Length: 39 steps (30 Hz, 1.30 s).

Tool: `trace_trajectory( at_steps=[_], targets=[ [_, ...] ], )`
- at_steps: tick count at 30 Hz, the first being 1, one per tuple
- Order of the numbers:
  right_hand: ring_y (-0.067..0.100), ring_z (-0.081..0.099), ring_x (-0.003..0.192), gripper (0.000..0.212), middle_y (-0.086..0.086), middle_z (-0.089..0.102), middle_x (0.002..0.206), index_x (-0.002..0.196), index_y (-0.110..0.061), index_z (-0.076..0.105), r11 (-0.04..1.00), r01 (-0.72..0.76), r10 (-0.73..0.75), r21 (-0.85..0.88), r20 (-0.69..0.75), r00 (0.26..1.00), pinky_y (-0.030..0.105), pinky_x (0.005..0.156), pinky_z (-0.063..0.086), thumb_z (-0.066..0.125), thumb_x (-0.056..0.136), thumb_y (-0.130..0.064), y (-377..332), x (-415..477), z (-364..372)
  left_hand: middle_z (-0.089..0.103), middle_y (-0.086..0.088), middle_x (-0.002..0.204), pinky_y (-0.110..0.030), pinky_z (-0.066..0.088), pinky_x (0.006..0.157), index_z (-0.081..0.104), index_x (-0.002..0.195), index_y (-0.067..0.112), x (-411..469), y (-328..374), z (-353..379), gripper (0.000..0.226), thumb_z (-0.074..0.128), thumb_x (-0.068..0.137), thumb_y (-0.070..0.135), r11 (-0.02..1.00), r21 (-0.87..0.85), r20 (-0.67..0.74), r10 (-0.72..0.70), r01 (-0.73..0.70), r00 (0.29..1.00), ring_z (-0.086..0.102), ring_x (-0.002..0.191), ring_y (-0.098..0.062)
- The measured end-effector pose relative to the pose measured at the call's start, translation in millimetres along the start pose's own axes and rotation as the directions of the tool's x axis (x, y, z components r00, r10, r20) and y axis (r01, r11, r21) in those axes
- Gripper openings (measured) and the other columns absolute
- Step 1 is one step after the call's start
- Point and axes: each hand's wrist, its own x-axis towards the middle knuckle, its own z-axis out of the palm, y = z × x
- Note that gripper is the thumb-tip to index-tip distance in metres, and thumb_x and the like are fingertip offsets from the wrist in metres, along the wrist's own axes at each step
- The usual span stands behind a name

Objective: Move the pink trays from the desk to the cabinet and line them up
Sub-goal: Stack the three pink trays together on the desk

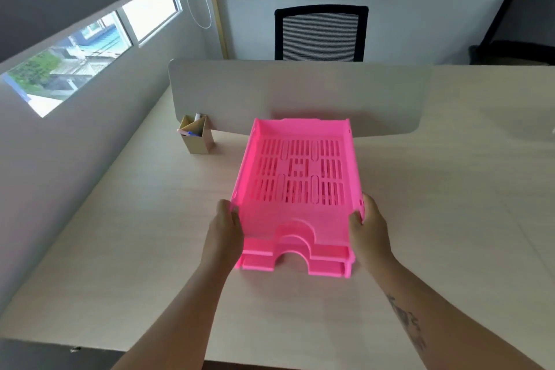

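Observation:
A stack of pink trays [297, 189] with slotted bottoms sits in the middle of the light wooden desk [450, 219]; three stepped front lips show at its near end. My left hand [223, 230] grips the left front corner of the top tray. My right hand [368, 227] grips the right front corner, thumb over the rim. The stack's near edge rests on the desk. No cabinet is in view.
A grey divider panel [300, 96] stands just behind the trays. A cardboard pen holder [196, 137] sits to the left by the panel. Two black mesh chairs [321, 34] stand beyond the desk. A wall with a window runs along the left side.

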Motion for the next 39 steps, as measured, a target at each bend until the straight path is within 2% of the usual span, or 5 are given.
trace_trajectory(
  at_steps=[4, 14, 19, 29, 39],
  targets=[
    [0.006, 0.063, 0.073, 0.05, 0.016, 0.055, 0.14, 0.149, -0.012, 0.033, 1.0, -0.016, 0.016, -0.003, 0.055, 0.998, 0.026, 0.058, 0.052, 0.037, 0.099, -0.007, 14.8, 8.3, -0.3, 0.053, -0.005, 0.075, -0.03, 0.033, 0.045, 0.042, 0.097, 0.003, -1.5, 2.2, 12.3, 0.022, 0.026, 0.103, 0.016, 0.999, 0.035, -0.015, -0.041, 0.042, 0.999, 0.05, 0.059, -0.016],
    [0.006, 0.047, 0.04, 0.052, 0.015, 0.058, 0.136, 0.151, -0.017, 0.027, 0.999, -0.028, 0.031, -0.034, 0.105, 0.994, 0.019, 0.038, 0.036, 0.037, 0.101, -0.01, 16.4, 8.5, 9.5, 0.057, -0.009, 0.073, -0.034, 0.037, 0.048, 0.042, 0.097, 0.001, 2.9, -6.4, 8.3, 0.024, 0.027, 0.104, 0.019, 0.999, -0.011, -0.035, -0.031, 0.031, 0.999, 0.051, 0.057, -0.021],
    [0.034, 0.064, 0.064, 0.052, 0.01, 0.063, 0.115, 0.152, -0.015, 0.025, 0.997, -0.021, 0.03, -0.08, 0.116, 0.993, 0.046, 0.058, 0.055, 0.038, 0.102, -0.011, 5.0, 13.2, 6.8, 0.063, -0.007, 0.08, -0.044, 0.052, 0.057, 0.045, 0.103, 0.01, 11.1, -14.4, 5.5, 0.015, 0.033, 0.102, 0.019, 0.998, -0.061, 0.049, -0.023, 0.026, 0.999, 0.061, 0.068, -0.026],
    [0.03, 0.068, 0.091, 0.041, 0.013, 0.068, 0.102, 0.137, -0.018, 0.049, 0.936, -0.287, 0.275, 0.202, 0.084, 0.958, 0.039, 0.068, 0.057, 0.04, 0.102, -0.037, 29.2, -5.1, 28.3, 0.063, -0.003, 0.094, -0.046, 0.056, 0.071, 0.048, 0.12, 0.014, 15.8, -40.2, 14.6, 0.023, 0.042, 0.098, 0.012, 0.936, -0.33, 0.182, -0.065, 0.123, 0.981, 0.063, 0.088, -0.028],
    [0.026, 0.069, 0.098, 0.05, 0.011, 0.074, 0.107, 0.126, -0.024, 0.057, 0.763, -0.514, 0.431, 0.392, 0.284, 0.856, 0.038, 0.081, 0.05, 0.043, 0.093, -0.06, 51.3, -6.9, 42.9, 0.073, -0.011, 0.113, -0.023, 0.059, 0.061, 0.047, 0.136, 0.023, 21.3, -70.7, 35.0, 0.085, 0.047, 0.072, 0.079, 0.733, -0.526, 0.526, -0.117, 0.43, 0.843, 0.074, 0.095, -0.024]
  ],
)
